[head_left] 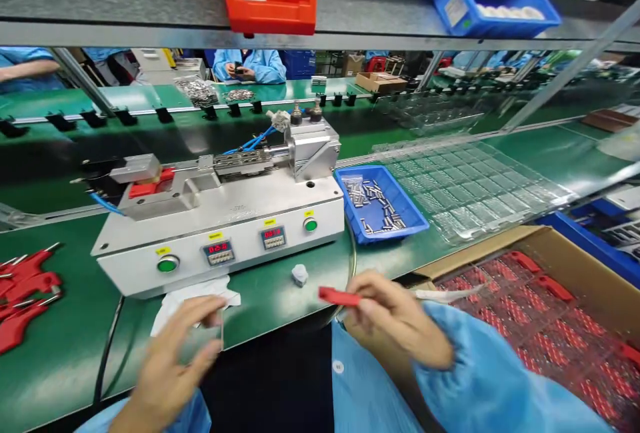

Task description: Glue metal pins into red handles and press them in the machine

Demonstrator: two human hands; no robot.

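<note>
Red piece (pixel 339 296): held over the near edge of the green bench (pixel 270 313), right of centre, well apart from the machine (pixel 220 240).
Right hand (pixel 395 320): pinching the piece by its right end, thumb against fingers; slightly blurred, hard to read in finer detail.
Left hand (pixel 165 363): released, thumb and fingers parted, seemingly without anything in its grasp; on the near left, by the white cloth (pixel 170 310).
Long axis: running left to right, almost level, tipped slightly nearer at the right end.
Free end: pointing left, toward the left hand; full outline not readable, being covered at the right by the fingers.
Good handling: probably best kept to a light, firm pinch at one end, with the other left clear for the left hand; better steadied before any change of grip.
Machine: standing far and left, with a red part (pixel 145 188) seated at its left end; best kept free of stray touches on the green buttons (pixel 168 263).
Blue tray (pixel 417 226): set beyond the piece, holding loose metal pins (pixel 385 206); better not knocked by a sleeve (pixel 480 360).
</note>
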